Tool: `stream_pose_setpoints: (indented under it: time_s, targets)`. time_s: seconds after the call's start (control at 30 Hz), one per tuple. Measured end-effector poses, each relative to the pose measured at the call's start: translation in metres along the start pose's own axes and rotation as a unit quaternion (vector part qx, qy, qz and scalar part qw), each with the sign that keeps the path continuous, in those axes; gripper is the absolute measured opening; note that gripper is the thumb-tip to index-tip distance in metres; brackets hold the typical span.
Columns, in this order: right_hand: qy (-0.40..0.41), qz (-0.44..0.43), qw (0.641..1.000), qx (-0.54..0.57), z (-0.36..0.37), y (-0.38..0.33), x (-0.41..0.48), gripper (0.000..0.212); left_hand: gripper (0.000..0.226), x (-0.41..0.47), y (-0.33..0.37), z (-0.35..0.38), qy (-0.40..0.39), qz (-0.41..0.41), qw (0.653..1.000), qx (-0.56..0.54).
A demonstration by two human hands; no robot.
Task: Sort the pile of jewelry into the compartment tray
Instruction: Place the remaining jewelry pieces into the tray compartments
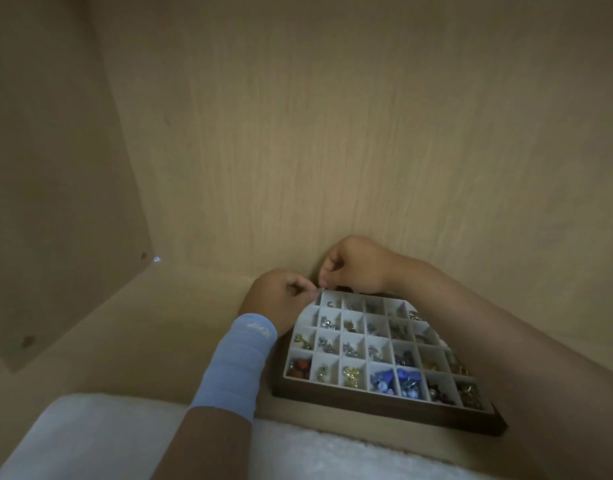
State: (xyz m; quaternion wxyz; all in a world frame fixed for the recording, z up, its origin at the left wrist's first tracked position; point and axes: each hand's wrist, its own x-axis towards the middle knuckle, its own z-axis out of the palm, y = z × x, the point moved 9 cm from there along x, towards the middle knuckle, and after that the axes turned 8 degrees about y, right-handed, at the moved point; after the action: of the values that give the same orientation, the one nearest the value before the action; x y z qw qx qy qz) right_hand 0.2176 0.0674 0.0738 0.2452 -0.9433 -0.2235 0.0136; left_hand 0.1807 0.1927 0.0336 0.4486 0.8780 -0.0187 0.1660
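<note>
Item: tray (384,412), 5 o'clock in your view. Most compartments stocked: silver pieces in mid rows; blue, gold, red beads in near row. Your left hand (277,296) and right hand (353,268) at tray's 11 o'clock corner, fingertips pinching tiny pale piece (317,289). Pile not in view. Sorting likely well advanced.

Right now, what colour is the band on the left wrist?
Light blue; the wristband shows best in the head view.

Tray (384,408): dark smooth wood frame.
Dividers (365,344): pale, matt.
Jewelry (352,374): shiny metal, glossy beads.
Wall (333,133): matt wood grain.
Sleeve (235,365): blue cloth.
Mat (90,434): white, fuzzy.
</note>
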Motion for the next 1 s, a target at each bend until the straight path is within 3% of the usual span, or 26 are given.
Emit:
stream_pose_setpoints:
  time_s: [0.23,0.4,0.5,0.73,1.0]
  targets:
    - [-0.055,-0.056,0.986,-0.146,0.011,-0.022,0.014,0.01,0.007,0.004,-0.007,-0.007,0.026,0.014,0.997,0.069]
    - [-0.078,-0.072,0.979,-0.171,0.022,-0.026,0.018,0.012,0.01,0.004,-0.007,-0.003,0.012,0.02,0.997,0.075]
    - [-0.071,-0.068,0.986,-0.137,0.019,-0.024,0.019,0.009,0.003,0.005,-0.011,-0.002,0.02,0.008,0.999,0.044]
    - [-0.074,-0.045,0.994,-0.073,0.032,-0.007,0.015,0.01,0.011,0.006,-0.016,0.0,0.02,-0.008,0.999,0.027]
    - [0.009,-0.013,0.999,0.028,-0.022,0.004,-0.032,0.014,0.019,0.005,0.006,-0.004,0.035,0.047,0.995,0.078]
